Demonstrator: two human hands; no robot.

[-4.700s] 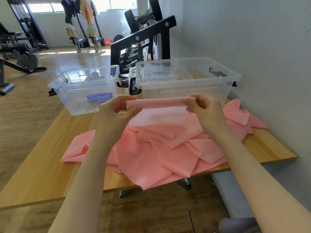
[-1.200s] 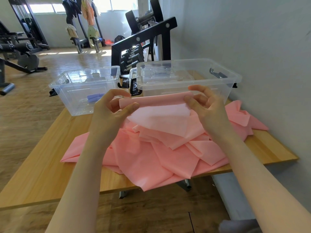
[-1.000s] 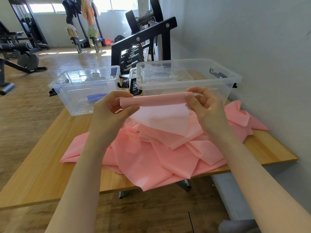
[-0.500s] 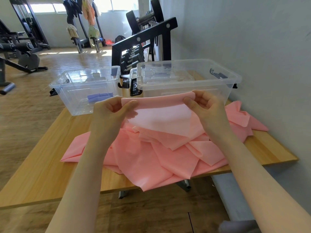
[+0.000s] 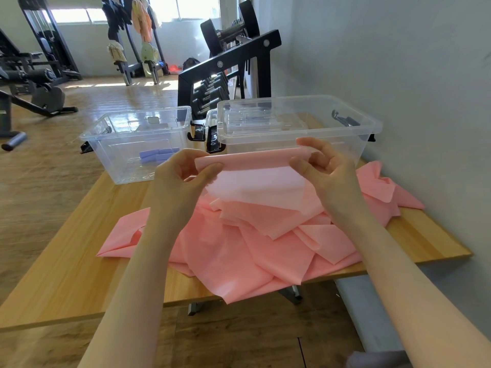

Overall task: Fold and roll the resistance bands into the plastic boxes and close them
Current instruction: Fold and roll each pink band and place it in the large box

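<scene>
A long pink resistance band (image 5: 252,235) lies in a loose heap across the wooden table (image 5: 79,261). Its upper end is wound into a short roll (image 5: 255,160) that I hold above the heap. My left hand (image 5: 180,179) pinches the roll's left end and my right hand (image 5: 324,166) pinches the right end. A flat stretch of band hangs from the roll down to the heap. Behind stand two clear plastic boxes: the left box (image 5: 114,155) holds purple rolled bands (image 5: 158,154), and the larger right box (image 5: 369,126) has lids lying inside it.
A black dumbbell rack (image 5: 228,73) stands behind the boxes. A grey wall (image 5: 385,62) runs along the table's right side. Gym machines (image 5: 32,73) stand on the wooden floor to the far left. The band's front corner hangs over the table's near edge.
Both hands have kept turning the roll's ends, shifting their fingers from frame to frame. The roll has stayed at about the same height. The boxes have not moved.
</scene>
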